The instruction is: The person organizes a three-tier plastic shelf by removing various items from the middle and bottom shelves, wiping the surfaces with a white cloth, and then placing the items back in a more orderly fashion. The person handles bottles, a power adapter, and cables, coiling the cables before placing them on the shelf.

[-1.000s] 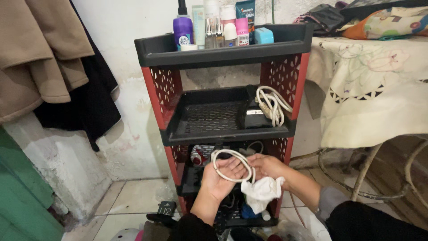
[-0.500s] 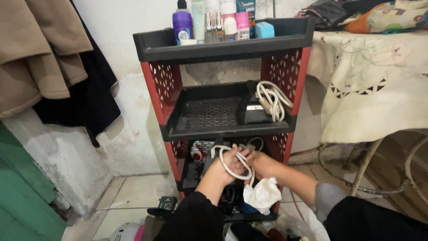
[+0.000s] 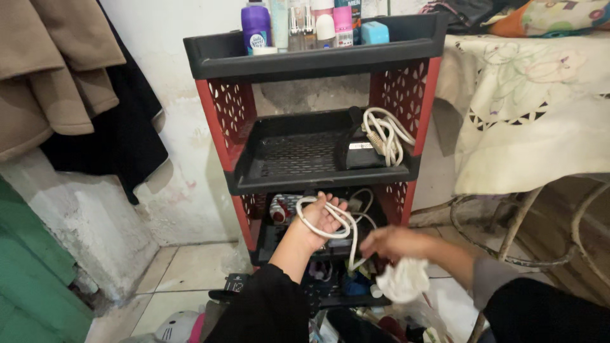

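Left hand (image 3: 318,219) now pushed forward into lower shelf (image 3: 267,244) opening, fingers curled shut around coiled white cable (image 3: 327,219); coil carried along, tail hanging below hand. Right hand (image 3: 397,242) pulled back and blurred by motion, no longer touching coil; white cloth (image 3: 402,279) dangling beneath it, apparently pinched. Winding judged finished, coil being stowed. Second cable bundle (image 3: 384,136) above hand, unmoved.

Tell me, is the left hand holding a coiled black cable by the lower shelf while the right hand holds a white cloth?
Not quite: the head view shows the coiled cable in the left hand is white, not black. The right hand does hold a white cloth.
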